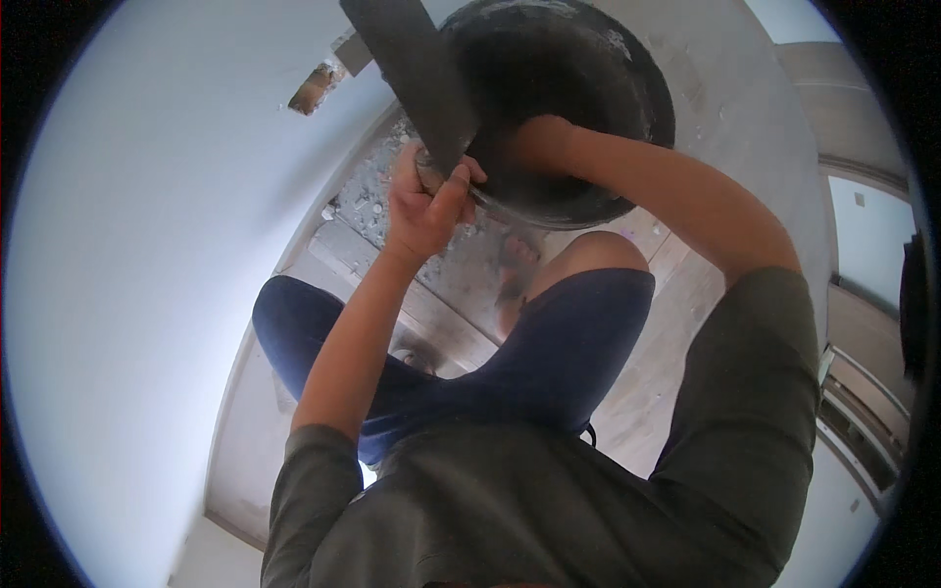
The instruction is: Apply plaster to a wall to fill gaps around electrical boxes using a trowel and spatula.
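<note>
My left hand (431, 201) is closed round the handle of a plastering trowel (412, 73). Its long, flat grey blade points up and away from me, partly covering the left rim of a large round black tub (659, 118). Down inside that tub is my right hand (541, 143), its fingers lost in the dark interior, so I cannot see what they touch or hold. Pale dried smears mark the tub's wall and rim.
A pale wall (147, 196) rises on the left, with a chipped brown patch (312, 90) in it. Crumbly debris (368, 191) lies on the floor between wall and tub. My bent knees (598, 257) flank the near side. A slatted frame (863, 421) stands far right.
</note>
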`<state>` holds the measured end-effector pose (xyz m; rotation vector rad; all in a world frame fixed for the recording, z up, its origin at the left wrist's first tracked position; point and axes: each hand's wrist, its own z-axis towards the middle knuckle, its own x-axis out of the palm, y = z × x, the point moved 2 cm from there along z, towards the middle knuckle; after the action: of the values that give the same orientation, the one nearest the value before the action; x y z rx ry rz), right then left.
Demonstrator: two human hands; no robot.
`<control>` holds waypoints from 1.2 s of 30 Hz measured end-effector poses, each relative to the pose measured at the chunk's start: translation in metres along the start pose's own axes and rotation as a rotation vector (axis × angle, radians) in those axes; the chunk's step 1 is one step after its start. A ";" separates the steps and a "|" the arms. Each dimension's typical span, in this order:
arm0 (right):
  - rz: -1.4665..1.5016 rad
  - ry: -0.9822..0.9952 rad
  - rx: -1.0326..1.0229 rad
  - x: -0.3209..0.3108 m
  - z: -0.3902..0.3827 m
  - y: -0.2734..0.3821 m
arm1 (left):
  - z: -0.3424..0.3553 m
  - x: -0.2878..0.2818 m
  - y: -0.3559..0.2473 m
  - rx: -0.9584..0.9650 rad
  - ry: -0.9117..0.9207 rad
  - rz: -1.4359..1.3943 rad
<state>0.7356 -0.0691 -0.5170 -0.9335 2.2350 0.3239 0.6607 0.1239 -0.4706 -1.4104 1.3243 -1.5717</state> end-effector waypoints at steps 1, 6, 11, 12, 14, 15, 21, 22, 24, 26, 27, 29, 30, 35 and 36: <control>-0.004 0.001 0.000 -0.007 -0.014 -0.001 | -0.001 0.002 0.001 0.005 -0.008 0.009; -0.156 -0.053 -0.015 -0.037 -0.057 -0.045 | 0.001 -0.001 0.002 0.028 -0.012 -0.029; -0.124 -0.059 0.303 0.016 0.005 -0.089 | 0.000 0.014 0.002 0.016 0.018 -0.038; -0.095 -0.060 0.312 0.025 0.017 -0.089 | 0.002 0.017 0.004 0.029 0.043 -0.032; -0.032 0.013 0.260 -0.001 0.019 -0.053 | -0.005 0.007 0.005 0.026 0.028 -0.003; 0.027 0.096 0.243 -0.010 0.008 -0.036 | -0.004 0.006 0.003 0.014 0.021 -0.015; -0.095 0.058 -0.002 -0.021 -0.061 -0.026 | 0.005 0.010 0.002 0.036 0.037 0.000; -0.082 0.067 -0.001 -0.033 -0.066 -0.025 | 0.003 0.011 0.002 0.032 0.021 -0.014; -0.168 0.011 0.136 -0.064 -0.048 -0.039 | 0.002 0.005 0.002 0.017 0.005 -0.030; -0.101 -0.171 0.207 -0.030 -0.010 -0.069 | 0.004 0.014 0.003 -0.032 0.015 -0.002; -0.098 -0.179 0.208 -0.014 0.010 -0.062 | 0.006 0.014 0.007 -0.029 0.018 0.006; 0.054 -0.158 0.211 -0.001 0.031 -0.041 | 0.001 0.014 0.007 0.008 0.059 -0.028; 0.058 -0.154 0.206 0.004 0.026 -0.039 | 0.000 0.013 0.008 0.001 0.056 -0.028; -0.093 0.099 -0.038 -0.023 -0.052 -0.012 | 0.001 -0.001 -0.002 -0.043 0.001 0.070; -0.115 0.088 -0.036 -0.029 -0.066 -0.021 | 0.003 0.000 -0.001 -0.037 -0.003 0.070</control>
<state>0.7328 -0.0989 -0.4481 -1.1102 2.2496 0.2765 0.6635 0.1233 -0.4696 -1.3725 1.3927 -1.5058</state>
